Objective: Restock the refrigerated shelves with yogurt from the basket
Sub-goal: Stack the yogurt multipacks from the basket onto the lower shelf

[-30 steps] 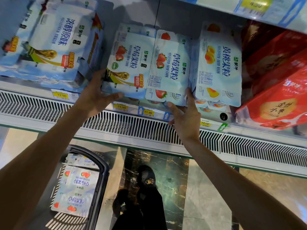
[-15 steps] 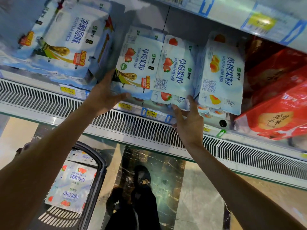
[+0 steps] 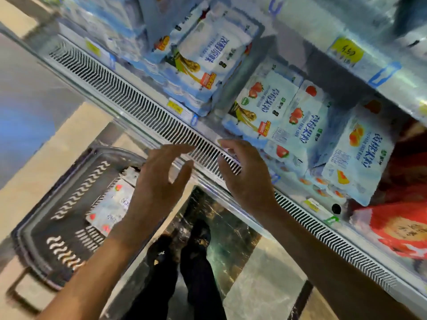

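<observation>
Two strawberry yogurt multipacks (image 3: 265, 107) (image 3: 305, 125) stand side by side on the refrigerated shelf (image 3: 143, 105), with a peach pack (image 3: 355, 158) to their right. My left hand (image 3: 159, 181) and my right hand (image 3: 247, 174) hover in front of the shelf's vent grille, both with fingers spread and holding nothing. Below my left hand the dark basket (image 3: 57, 218) sits on the floor with a strawberry yogurt pack (image 3: 111, 206) lying in it. The view is blurred and tilted.
Plain yogurt packs (image 3: 208, 65) fill the shelf to the left. Red packages (image 3: 397, 218) sit at the right end. An upper shelf edge with a yellow price tag (image 3: 346, 53) overhangs. My dark shoes (image 3: 184, 241) stand on the marble floor.
Both hands have let go of the strawberry packs and drawn back and down from the shelf. The view has swung left and tilted toward the basket.
</observation>
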